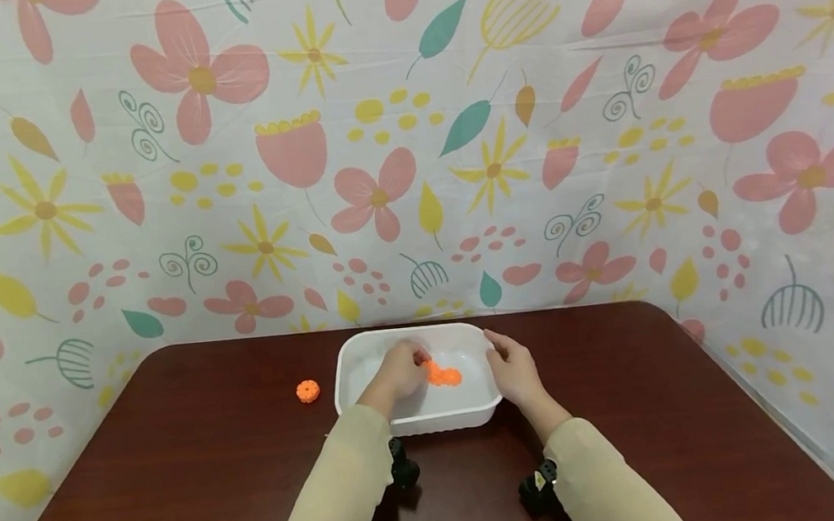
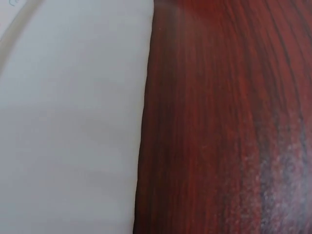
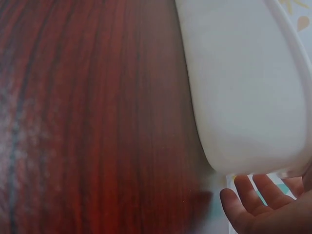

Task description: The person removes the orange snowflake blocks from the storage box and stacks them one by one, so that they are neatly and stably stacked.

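A white plastic basin (image 1: 442,422) stands on the table. My left hand (image 1: 402,369) reaches over its near side, fingers curled down at the end of a short row of small bright orange pieces (image 1: 445,375) on the basin floor. The fingertips pinch the leftmost orange piece, which the hand partly hides. At the basin's right end my right hand (image 1: 513,368) grips the rim, its thumb over the edge. The right wrist view shows fingers (image 3: 246,195) along the outside of the basin wall (image 3: 243,87). Only the wall (image 2: 73,117) and tabletop appear in the left wrist view.
One round, ridged orange piece (image 1: 308,391) lies on the dark red-brown table (image 1: 182,463), left of the basin. Behind the table's far edge hangs a flower-patterned cloth (image 1: 382,197). A black wrist camera (image 1: 403,464) sits under the left sleeve.
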`<act>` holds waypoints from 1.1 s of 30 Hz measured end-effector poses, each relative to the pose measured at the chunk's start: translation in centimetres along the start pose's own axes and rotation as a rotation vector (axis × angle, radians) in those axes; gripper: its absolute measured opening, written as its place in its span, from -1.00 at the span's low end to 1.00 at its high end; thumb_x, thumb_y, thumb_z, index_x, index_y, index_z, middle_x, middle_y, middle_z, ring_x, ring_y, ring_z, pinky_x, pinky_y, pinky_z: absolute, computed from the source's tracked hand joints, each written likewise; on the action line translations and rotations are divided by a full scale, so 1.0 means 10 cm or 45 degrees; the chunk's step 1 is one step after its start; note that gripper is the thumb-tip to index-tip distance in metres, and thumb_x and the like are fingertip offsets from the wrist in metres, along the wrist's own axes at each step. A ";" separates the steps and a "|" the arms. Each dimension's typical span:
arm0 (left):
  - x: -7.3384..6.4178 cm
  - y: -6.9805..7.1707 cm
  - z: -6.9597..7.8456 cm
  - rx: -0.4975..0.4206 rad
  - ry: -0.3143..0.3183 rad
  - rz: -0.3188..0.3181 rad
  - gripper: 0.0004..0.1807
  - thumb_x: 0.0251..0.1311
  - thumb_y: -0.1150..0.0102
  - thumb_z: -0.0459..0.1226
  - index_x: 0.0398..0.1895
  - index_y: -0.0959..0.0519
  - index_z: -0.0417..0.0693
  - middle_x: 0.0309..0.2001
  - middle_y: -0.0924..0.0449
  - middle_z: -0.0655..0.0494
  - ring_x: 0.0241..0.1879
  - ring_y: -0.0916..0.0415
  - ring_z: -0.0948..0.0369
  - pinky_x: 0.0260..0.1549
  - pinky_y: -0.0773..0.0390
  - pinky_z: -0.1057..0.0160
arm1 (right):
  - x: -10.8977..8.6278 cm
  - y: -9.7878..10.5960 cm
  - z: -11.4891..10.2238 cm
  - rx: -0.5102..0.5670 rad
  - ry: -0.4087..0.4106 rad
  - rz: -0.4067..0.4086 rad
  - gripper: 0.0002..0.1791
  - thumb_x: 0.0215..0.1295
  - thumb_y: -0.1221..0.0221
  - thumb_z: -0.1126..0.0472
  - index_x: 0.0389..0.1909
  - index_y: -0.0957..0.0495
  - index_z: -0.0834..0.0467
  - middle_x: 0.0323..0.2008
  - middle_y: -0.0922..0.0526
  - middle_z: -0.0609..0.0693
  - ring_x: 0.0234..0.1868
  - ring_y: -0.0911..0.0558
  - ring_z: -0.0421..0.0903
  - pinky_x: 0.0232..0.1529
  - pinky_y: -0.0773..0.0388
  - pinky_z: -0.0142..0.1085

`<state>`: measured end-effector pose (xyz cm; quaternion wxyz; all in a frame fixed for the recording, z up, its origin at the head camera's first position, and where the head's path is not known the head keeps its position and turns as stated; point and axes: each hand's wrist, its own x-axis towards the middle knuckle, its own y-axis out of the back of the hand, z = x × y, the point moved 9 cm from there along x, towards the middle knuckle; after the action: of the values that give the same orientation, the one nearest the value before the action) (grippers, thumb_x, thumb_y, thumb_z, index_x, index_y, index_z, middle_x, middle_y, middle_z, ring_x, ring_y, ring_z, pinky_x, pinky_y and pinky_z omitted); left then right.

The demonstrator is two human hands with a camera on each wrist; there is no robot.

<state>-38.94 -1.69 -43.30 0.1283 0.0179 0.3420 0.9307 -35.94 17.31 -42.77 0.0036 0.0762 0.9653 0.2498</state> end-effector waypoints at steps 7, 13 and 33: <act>-0.04 0.02 0.02 -0.080 0.008 0.032 -0.92 0.20 -0.14 -0.40 -0.29 -0.61 -0.18 -0.28 -0.55 0.02 -0.29 -0.42 0.20 -0.23 -0.48 0.26 | 0.01 0.01 -0.02 -0.032 0.009 -0.012 -0.56 0.42 0.09 0.24 0.29 -0.37 0.14 0.25 -0.42 0.26 0.25 -0.43 0.12 0.13 -0.48 -0.01; -0.05 0.05 -0.12 -0.214 0.054 0.050 -0.87 0.24 -0.11 -0.36 -0.20 -0.62 -0.13 -0.30 -0.55 0.05 -0.38 -0.47 0.23 -0.38 -0.53 0.31 | -0.05 -0.04 0.00 -0.020 0.015 -0.003 -0.56 0.41 0.08 0.24 0.28 -0.39 0.13 0.21 -0.45 0.27 0.23 -0.44 0.12 0.12 -0.49 -0.01; -0.35 0.51 0.11 -0.277 0.008 0.136 -0.80 0.31 -0.07 -0.31 -0.07 -0.59 -0.11 -0.28 -0.59 0.03 -0.36 -0.52 0.22 -0.36 -0.59 0.27 | -0.03 0.07 -0.01 -0.051 -0.015 0.014 -0.55 0.39 0.08 0.22 0.28 -0.38 0.14 0.12 -0.52 0.28 0.05 -0.57 0.11 -0.11 -0.63 -0.13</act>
<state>-36.61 -5.63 -38.95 0.0788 0.0192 0.2379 0.9679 -35.56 17.82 -42.39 0.0096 0.0830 0.9596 0.2686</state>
